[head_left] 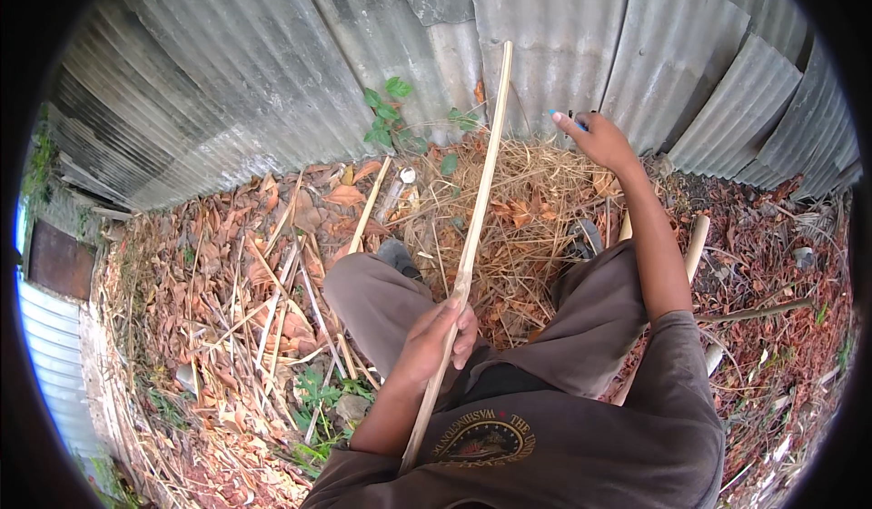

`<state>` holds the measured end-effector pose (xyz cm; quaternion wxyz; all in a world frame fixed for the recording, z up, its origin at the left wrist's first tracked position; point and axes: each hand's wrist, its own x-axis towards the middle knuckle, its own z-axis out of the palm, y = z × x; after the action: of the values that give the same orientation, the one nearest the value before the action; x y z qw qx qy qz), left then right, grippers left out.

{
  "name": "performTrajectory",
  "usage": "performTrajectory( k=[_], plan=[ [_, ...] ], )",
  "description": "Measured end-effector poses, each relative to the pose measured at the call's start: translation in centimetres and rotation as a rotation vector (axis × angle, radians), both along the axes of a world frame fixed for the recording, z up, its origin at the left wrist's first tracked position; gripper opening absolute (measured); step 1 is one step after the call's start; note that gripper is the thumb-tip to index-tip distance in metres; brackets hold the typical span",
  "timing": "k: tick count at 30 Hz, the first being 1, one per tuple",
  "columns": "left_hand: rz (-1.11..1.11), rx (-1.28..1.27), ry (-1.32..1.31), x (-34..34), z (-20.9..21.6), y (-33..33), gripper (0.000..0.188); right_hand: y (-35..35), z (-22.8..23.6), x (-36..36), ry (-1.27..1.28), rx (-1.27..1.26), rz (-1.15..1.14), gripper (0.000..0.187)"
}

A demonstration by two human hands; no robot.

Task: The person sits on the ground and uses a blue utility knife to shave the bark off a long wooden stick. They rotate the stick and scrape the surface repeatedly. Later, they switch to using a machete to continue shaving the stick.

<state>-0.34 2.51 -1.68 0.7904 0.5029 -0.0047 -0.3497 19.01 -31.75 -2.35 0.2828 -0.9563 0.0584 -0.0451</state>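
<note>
1. Left hand [438, 338]: fingers wrapped round one pale wooden strip [484, 191], which slants upward.
2. Right hand [597, 141]: fingers curled round one blue-and-black object [565, 119], mostly hidden.
3. Beyond two bent legs [377, 300]: dry straw [527, 187]; one pale stick [371, 207] left of the strip.
4. One corrugated metal wall [563, 9] blocks the way ahead; one green plant [383, 114] stands before it.

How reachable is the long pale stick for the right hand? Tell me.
Probably yes: nothing visible stands between the right hand and the long pale stick, though that hand seems to hold a blue thing.
</note>
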Motion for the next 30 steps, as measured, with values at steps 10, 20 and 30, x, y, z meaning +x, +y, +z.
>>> performTrajectory(
  k=[10, 20, 30],
  plan=[
    [0.108, 0.114, -0.211, 1.7, 1.5, -0.5, 0.035, 11.0, 1.2, -8.3, -0.299, -0.143, 0.531, 0.070],
    [0.073, 0.137, -0.196, 1.8, 1.8, -1.5, 0.034, 10.4, -1.3, -6.0, -0.479, -0.231, 0.419, 0.076],
    [0.109, 0.398, -0.523, 2.0, 2.7, -1.8, 0.025, 9.8, -1.5, -3.7, -0.668, -0.207, 0.356, 0.074]
  ],
)
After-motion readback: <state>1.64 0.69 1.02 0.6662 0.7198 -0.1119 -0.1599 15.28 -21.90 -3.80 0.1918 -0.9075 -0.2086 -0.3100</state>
